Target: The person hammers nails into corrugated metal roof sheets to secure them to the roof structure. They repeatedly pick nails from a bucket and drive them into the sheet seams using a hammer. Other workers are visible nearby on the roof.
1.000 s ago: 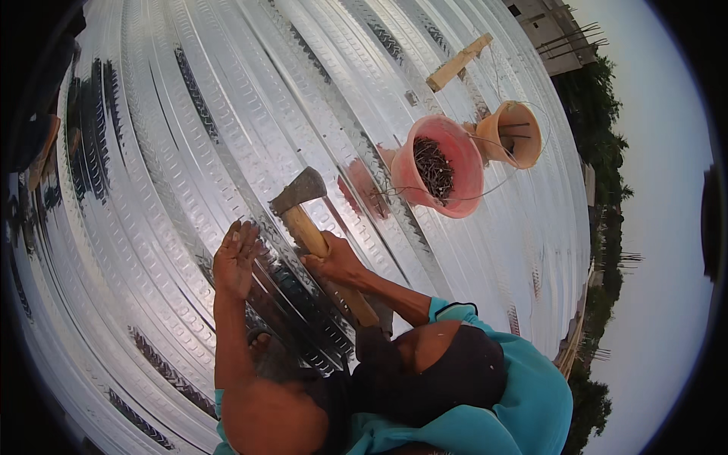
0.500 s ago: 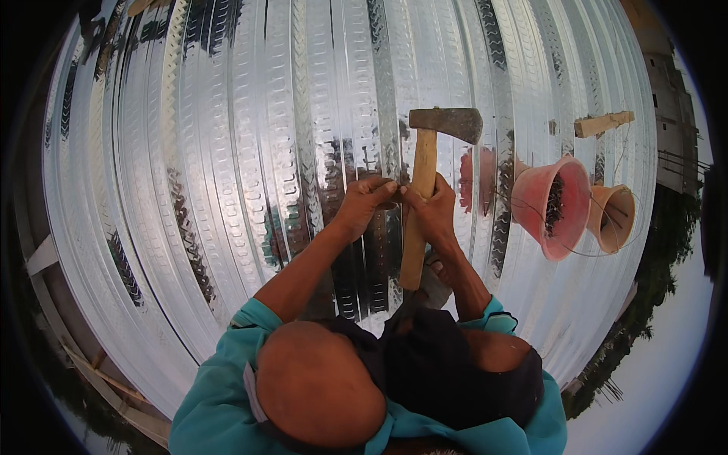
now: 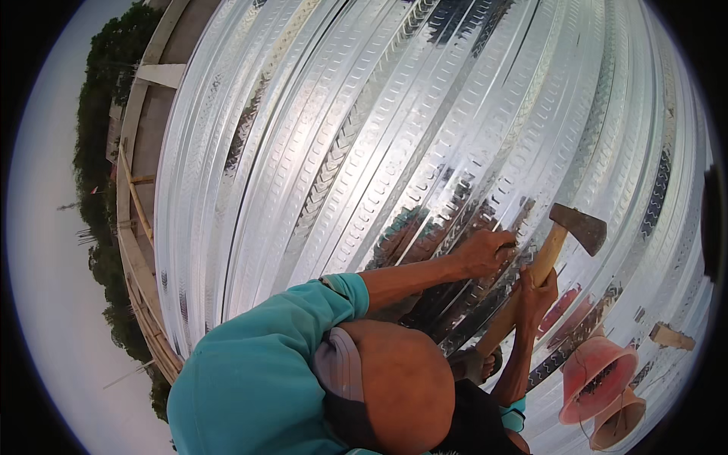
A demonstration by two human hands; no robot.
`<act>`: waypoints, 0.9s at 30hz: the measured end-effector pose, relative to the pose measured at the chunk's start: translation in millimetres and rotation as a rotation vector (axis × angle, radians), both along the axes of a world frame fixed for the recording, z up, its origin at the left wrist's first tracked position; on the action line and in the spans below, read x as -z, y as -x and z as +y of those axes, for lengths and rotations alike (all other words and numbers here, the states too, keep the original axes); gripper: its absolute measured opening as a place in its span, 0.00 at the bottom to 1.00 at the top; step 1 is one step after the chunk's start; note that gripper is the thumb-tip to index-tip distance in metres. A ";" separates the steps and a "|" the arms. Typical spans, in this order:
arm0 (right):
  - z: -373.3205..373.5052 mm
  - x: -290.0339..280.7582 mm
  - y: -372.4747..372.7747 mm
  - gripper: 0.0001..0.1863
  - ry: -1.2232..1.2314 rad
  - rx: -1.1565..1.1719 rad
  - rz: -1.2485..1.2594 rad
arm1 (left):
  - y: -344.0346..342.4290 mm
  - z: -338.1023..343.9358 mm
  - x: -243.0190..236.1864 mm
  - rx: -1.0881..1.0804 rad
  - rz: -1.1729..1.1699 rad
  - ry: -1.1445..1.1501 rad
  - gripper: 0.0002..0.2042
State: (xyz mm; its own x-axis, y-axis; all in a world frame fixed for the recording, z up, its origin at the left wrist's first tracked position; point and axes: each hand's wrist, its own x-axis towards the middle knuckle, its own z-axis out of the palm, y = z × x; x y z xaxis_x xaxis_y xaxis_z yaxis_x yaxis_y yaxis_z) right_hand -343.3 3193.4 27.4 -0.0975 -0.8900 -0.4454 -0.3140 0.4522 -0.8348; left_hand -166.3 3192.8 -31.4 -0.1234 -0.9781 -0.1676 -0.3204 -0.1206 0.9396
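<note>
My left hand (image 3: 487, 250) is pinched close to the shiny ribbed metal sheet (image 3: 318, 136), at a narrow groove; whatever its fingertips hold is too small to make out. Just to its right, my right hand (image 3: 537, 292) grips the wooden handle of a hatchet (image 3: 576, 226), whose dark steel head points up and to the right. My bent knee (image 3: 406, 387) and turquoise sleeves fill the lower middle. Part of my foot shows under the handle.
At the lower right stand a pink bucket (image 3: 578, 398) holding nails and a smaller peach bucket (image 3: 618, 421), both with wire handles. A short wooden block (image 3: 671, 336) lies beside them. The sheeting's left edge meets a concrete beam (image 3: 136, 182), with trees beyond.
My view has swung toward the roof's left edge. My left hand, open a second ago, is now pinched; it met my right hand half a second ago and now sits slightly apart from it.
</note>
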 end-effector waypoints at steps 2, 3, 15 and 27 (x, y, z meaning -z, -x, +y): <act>6.6 3.2 -3.1 0.12 -0.022 0.022 0.023 | -15.0 -1.6 10.2 -0.144 -0.064 0.018 0.15; 10.1 6.7 -7.3 0.12 -0.036 -0.001 0.001 | -17.6 -0.7 14.7 -0.197 -0.035 -0.004 0.16; 6.5 -9.9 15.5 0.16 -0.066 -0.054 0.067 | -7.8 -48.5 40.2 -0.645 -0.024 0.043 0.13; 21.3 -1.7 22.2 0.17 -0.016 -0.117 0.032 | 0.7 -84.4 17.8 -0.793 -0.068 -0.205 0.11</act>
State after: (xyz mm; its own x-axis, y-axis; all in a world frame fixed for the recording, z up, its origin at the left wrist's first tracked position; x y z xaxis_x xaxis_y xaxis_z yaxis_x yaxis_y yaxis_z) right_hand -365.4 3214.7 29.1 -0.0074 -0.8888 -0.4581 -0.3920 0.4241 -0.8164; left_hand -167.0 3108.5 -49.2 0.6084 -0.7197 -0.3344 -0.1233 -0.5020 0.8560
